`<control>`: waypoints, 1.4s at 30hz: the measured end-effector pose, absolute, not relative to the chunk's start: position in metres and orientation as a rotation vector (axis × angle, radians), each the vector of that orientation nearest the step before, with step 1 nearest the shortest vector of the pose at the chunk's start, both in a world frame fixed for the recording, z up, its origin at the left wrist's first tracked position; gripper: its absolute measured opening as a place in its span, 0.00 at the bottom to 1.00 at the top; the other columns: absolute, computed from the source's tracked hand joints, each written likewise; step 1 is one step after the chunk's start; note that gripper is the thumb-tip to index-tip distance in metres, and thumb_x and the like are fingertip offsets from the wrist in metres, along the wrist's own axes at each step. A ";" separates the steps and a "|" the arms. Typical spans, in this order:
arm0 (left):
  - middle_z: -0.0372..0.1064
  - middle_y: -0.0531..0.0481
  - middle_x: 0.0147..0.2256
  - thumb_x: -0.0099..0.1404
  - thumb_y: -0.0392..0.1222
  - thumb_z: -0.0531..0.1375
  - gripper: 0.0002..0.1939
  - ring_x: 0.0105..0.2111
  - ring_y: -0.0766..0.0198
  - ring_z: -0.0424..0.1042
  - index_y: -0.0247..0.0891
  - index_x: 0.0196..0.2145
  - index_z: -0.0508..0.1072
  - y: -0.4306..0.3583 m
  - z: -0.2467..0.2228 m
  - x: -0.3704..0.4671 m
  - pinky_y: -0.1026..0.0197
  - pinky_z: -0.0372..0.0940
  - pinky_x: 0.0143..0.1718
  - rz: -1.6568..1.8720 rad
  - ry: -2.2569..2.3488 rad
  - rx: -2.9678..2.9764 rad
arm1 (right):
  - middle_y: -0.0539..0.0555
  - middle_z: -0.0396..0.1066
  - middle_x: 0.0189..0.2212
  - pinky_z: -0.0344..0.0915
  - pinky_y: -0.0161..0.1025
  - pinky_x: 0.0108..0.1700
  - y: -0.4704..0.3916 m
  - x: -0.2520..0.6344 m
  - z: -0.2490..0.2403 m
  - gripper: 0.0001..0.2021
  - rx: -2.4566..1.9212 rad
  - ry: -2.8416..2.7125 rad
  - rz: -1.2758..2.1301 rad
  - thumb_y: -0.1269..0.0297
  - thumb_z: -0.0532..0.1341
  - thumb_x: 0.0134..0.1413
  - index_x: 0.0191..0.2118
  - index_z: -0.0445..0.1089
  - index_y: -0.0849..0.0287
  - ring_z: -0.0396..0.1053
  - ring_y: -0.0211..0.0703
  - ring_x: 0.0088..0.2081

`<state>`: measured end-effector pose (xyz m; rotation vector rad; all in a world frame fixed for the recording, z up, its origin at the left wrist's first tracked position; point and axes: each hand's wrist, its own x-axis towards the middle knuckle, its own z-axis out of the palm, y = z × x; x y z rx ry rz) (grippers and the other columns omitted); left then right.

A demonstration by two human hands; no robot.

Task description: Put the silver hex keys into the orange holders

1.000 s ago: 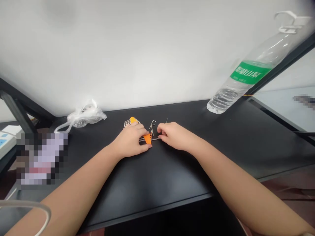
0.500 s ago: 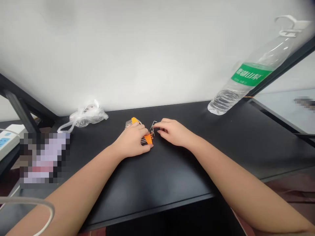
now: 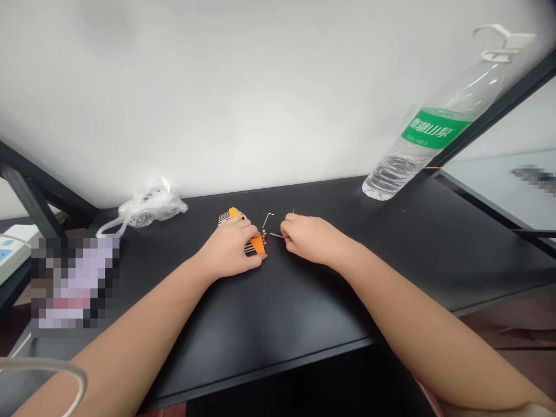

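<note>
- An orange hex key holder [image 3: 258, 244] lies on the black tabletop [image 3: 264, 318] under the left hand, its near end showing between that hand's thumb and fingers.
- The left hand [image 3: 230, 246] grasps the holder from above, palm down, thumb on the near side.
- A row of hex keys [image 3: 223, 219] sticks out of the holder just beyond the left hand's knuckles; small metal ends, too small to make out well, show along the holder's side facing the right hand.
- The right hand [image 3: 308, 238] is curled with its fingertips pinching a hex key [image 3: 277, 236], whose long arm points towards the holder without touching it; a thin tip shows just past the knuckles.
- A loose L-shaped hex key [image 3: 266, 220] lies between the two hands, a little beyond them, close to the holder.
- Beyond the left hand and to its left, a knotted clear plastic bag [image 3: 154, 205] sits against the wall [image 3: 260, 98].
- Well to the left of the left hand are a blurred-out lilac object [image 3: 78, 278] and a white power strip [image 3: 17, 249].
- Well beyond the right hand, to its right, stands a large water bottle [image 3: 436, 128] with a green label and white handle, partly filled.
</note>
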<state>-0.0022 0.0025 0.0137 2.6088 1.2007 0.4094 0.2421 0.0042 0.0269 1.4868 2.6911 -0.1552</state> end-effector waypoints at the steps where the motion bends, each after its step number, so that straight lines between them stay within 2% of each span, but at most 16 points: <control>1: 0.71 0.47 0.36 0.62 0.53 0.64 0.13 0.42 0.52 0.68 0.41 0.35 0.73 0.003 0.013 -0.002 0.51 0.63 0.45 0.412 1.200 2.610 | 0.56 0.70 0.37 0.52 0.40 0.30 0.002 0.242 0.028 0.04 1.459 2.697 -0.152 0.70 0.58 0.63 0.37 0.71 0.59 0.63 0.40 0.29; 9: 0.70 0.48 0.35 0.61 0.52 0.64 0.12 0.41 0.53 0.68 0.41 0.35 0.72 0.005 0.010 -0.002 0.50 0.62 0.45 0.413 1.205 2.623 | 0.55 0.71 0.35 0.54 0.38 0.34 -0.001 0.238 0.031 0.07 1.222 2.860 -0.338 0.74 0.56 0.63 0.36 0.71 0.59 0.64 0.41 0.31; 18: 0.70 0.49 0.34 0.62 0.52 0.64 0.12 0.40 0.54 0.67 0.41 0.34 0.70 0.005 0.014 -0.001 0.51 0.62 0.44 0.416 1.193 2.606 | 0.55 0.71 0.39 0.57 0.37 0.36 0.000 0.238 0.032 0.08 1.204 2.885 -0.470 0.74 0.56 0.64 0.36 0.72 0.59 0.66 0.40 0.34; 26: 0.72 0.48 0.35 0.62 0.51 0.65 0.11 0.41 0.53 0.69 0.41 0.35 0.73 0.005 0.016 -0.001 0.52 0.64 0.43 0.423 1.167 2.579 | 0.55 0.72 0.38 0.59 0.38 0.39 0.004 0.242 0.034 0.09 1.151 2.916 -0.635 0.75 0.57 0.64 0.37 0.73 0.59 0.67 0.41 0.35; 36: 0.71 0.48 0.34 0.63 0.54 0.65 0.13 0.40 0.53 0.69 0.43 0.38 0.78 0.005 0.016 -0.001 0.51 0.64 0.42 0.404 1.167 2.576 | 0.54 0.71 0.40 0.60 0.37 0.40 0.008 0.241 0.022 0.10 1.447 2.934 -0.676 0.71 0.59 0.66 0.39 0.78 0.57 0.68 0.40 0.37; 42: 0.72 0.48 0.35 0.64 0.53 0.65 0.13 0.41 0.53 0.69 0.43 0.39 0.78 0.005 0.014 0.000 0.51 0.64 0.43 0.420 1.164 2.567 | 0.54 0.72 0.38 0.60 0.38 0.42 0.001 0.231 0.022 0.10 1.577 2.922 -0.766 0.74 0.58 0.64 0.38 0.77 0.57 0.68 0.40 0.37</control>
